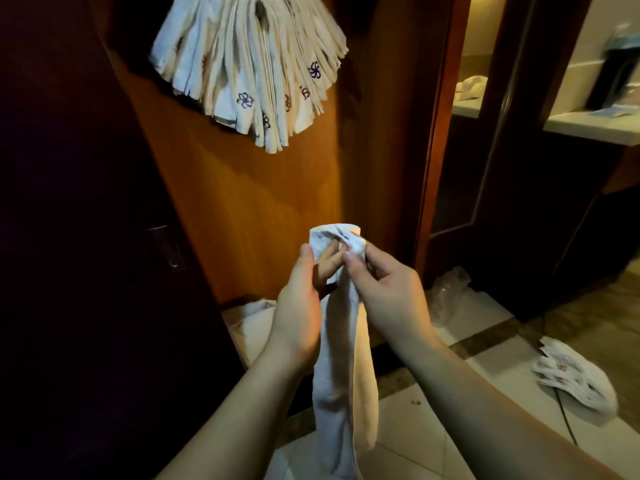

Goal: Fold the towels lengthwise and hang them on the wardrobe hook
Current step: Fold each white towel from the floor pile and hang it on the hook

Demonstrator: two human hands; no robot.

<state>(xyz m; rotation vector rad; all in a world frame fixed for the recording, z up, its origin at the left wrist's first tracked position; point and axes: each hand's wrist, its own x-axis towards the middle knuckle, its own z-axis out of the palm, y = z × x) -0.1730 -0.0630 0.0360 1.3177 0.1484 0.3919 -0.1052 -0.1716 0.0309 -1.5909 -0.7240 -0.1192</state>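
Observation:
A white towel (pixel 341 368), folded into a long narrow strip, hangs down in front of me. My left hand (pixel 304 299) pinches its top edge with thumb and fingers. My right hand (pixel 384 289) pinches the same top end from the right side. Both hands meet at the towel's upper fold, at about waist height before the wooden wardrobe panel (pixel 249 209). High on that panel hangs a fanned bunch of several folded towels (pixel 249 64) with embroidered flower marks. The hook itself is hidden behind them.
A dark wardrobe door (pixel 86 237) stands at the left. More white towels lie on the floor at the wardrobe's foot (pixel 252 323) and at the right on the tiles (pixel 575 379). A crumpled clear plastic bag (pixel 446 292) lies by the door frame. A counter (pixel 595 123) is at the far right.

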